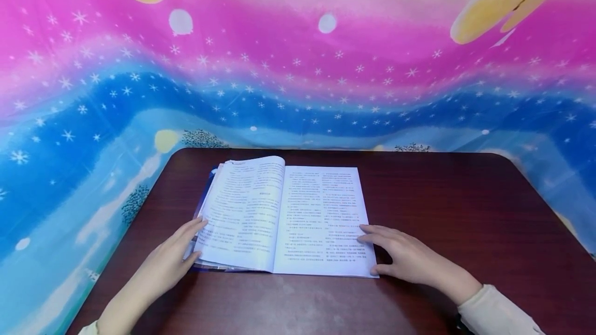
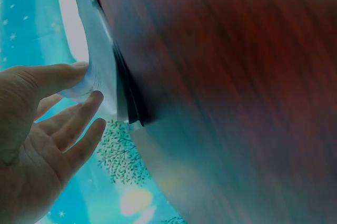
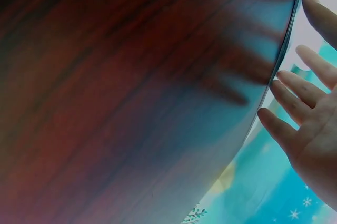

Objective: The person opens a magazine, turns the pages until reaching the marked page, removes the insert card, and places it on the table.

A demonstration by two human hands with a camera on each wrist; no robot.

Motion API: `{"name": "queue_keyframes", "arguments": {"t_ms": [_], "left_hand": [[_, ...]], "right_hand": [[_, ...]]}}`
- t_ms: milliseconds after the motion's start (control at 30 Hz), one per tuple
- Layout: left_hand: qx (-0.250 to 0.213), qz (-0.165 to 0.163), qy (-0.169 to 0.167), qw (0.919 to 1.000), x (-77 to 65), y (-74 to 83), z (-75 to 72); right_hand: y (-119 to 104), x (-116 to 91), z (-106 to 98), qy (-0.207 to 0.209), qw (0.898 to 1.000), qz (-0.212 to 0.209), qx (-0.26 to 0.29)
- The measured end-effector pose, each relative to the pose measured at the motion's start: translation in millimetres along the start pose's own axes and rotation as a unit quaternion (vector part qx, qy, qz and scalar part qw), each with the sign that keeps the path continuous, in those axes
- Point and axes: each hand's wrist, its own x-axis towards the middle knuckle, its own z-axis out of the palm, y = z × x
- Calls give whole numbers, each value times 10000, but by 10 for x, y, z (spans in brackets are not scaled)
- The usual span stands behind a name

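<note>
An open magazine (image 1: 321, 221) lies on the table, its two facing pages filled with columns of small print. The left-hand page (image 1: 242, 211) bulges upward near the spine, over a stack of leaves. At the magazine's left edge, my left hand (image 1: 169, 255) touches the leaves with its thumb and fingertips. The left wrist view shows that thumb (image 2: 60, 78) against the curved pages (image 2: 102, 74), with the fingers fairly straight. My right hand (image 1: 410, 257) rests its fingertips on the right page's outer edge. Its fingers are spread in the right wrist view, beside the magazine's edge (image 3: 287, 39).
The dark brown wooden table (image 1: 447, 195) has rounded far corners. A pink and blue cloth (image 1: 298, 76) with snowflakes hangs behind it and along its sides. Pale sleeves (image 1: 498, 311) cover the forearms.
</note>
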Motion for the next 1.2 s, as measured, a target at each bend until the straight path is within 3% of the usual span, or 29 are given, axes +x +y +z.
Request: {"name": "queue_keyframes", "arguments": {"t_ms": [133, 367, 800, 1033, 1200], "left_hand": [[122, -11, -217, 9997, 18, -50, 20], [357, -318, -624, 9969, 27, -91, 27], [494, -363, -791, 9950, 24, -162, 35], [374, -233, -525, 9976, 48, -126, -3], [168, -58, -384, 9991, 95, 34, -26]], "right_hand": [[7, 7, 11, -23, 10000, 23, 9], [-18, 14, 4, 52, 10000, -29, -7], [-34, 76, -26, 272, 9993, -56, -238], [-37, 126, -63, 599, 9974, -153, -376], [-57, 163, -95, 874, 9954, -173, -340]]}}
